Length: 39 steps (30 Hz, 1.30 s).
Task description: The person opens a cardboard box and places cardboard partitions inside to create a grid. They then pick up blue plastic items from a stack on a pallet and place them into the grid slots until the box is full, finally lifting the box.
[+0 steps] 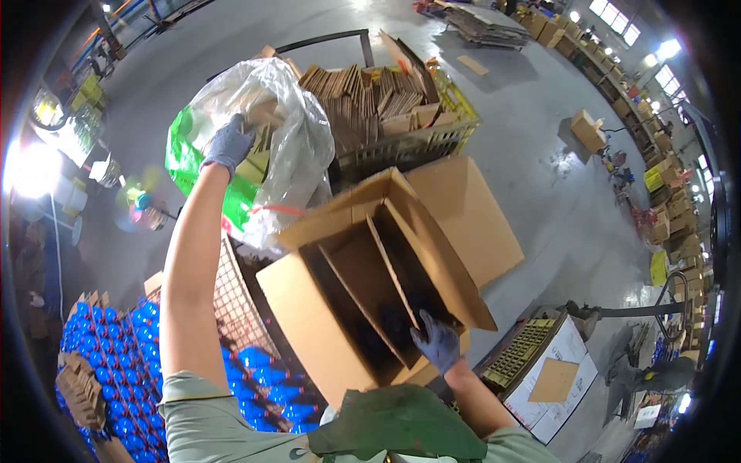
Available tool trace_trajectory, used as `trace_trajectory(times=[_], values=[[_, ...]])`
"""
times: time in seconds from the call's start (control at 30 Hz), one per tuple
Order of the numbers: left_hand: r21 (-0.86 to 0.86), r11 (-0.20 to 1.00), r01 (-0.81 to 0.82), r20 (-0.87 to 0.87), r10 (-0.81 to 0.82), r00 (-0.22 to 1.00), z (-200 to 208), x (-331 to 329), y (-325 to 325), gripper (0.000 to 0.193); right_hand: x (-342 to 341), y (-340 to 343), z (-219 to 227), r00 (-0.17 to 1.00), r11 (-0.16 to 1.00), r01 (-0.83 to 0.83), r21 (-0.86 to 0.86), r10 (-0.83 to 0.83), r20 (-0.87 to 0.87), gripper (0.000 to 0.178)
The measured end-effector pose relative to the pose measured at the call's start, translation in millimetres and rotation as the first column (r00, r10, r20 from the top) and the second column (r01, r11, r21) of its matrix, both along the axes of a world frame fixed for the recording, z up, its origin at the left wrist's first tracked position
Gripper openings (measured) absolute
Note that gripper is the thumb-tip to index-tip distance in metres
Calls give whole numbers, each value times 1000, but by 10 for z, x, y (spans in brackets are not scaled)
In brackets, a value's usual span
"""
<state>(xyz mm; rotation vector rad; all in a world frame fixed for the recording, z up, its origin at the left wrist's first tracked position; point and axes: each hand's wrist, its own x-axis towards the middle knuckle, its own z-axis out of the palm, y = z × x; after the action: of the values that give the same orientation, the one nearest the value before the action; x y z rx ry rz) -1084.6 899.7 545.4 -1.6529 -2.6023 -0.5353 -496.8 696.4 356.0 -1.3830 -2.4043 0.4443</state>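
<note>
My left hand (230, 145), in a grey-blue glove, is at the mouth of a clear plastic bag (309, 127) with a green patch. Brown and yellowish pieces show inside the bag; my left fingertips bend down among them, and their grip is hidden. In front of me an open cardboard box (309, 316) stands with its flaps up. Upright cardboard dividers (363, 301) split its inside into dark compartments. My right hand (438, 346), gloved too, rests at the box's near right side beside a divider, its fingers apart.
Behind the box is a yellow crate (455, 135) packed with folded cardboard dividers (355, 96). Several blue round parts (116, 363) fill the lower left. A small fan (143, 202) stands left of the bag. At right, a yellow crate (521, 355) adjoins a white carton (567, 386).
</note>
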Motion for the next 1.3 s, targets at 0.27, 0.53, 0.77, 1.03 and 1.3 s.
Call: trace_trajectory(times=[0.27,0.53,0.77,1.03,1.3], values=[[-192,970,-152,300,206,932,-1043,-1143,419,67,-12,-84,6,990,991,127,-37,-125,63,36],[340,937,77,-28,-72,997,-177,-623,-367,49,1,-63,-22,974,980,81,-184,-39,224,44],[625,732,273,-203,-185,962,485,1472,-1727,51,-284,92,53,723,952,-17,-305,-199,-662,86],[228,799,557,252,-601,759,-240,3893,-3068,56,-919,436,1110,201,-19,-940,-339,-837,-509,76],[-162,969,184,914,78,398,-815,3547,-3304,87,-404,-531,156,352,-122,-842,-526,-863,-363,26]])
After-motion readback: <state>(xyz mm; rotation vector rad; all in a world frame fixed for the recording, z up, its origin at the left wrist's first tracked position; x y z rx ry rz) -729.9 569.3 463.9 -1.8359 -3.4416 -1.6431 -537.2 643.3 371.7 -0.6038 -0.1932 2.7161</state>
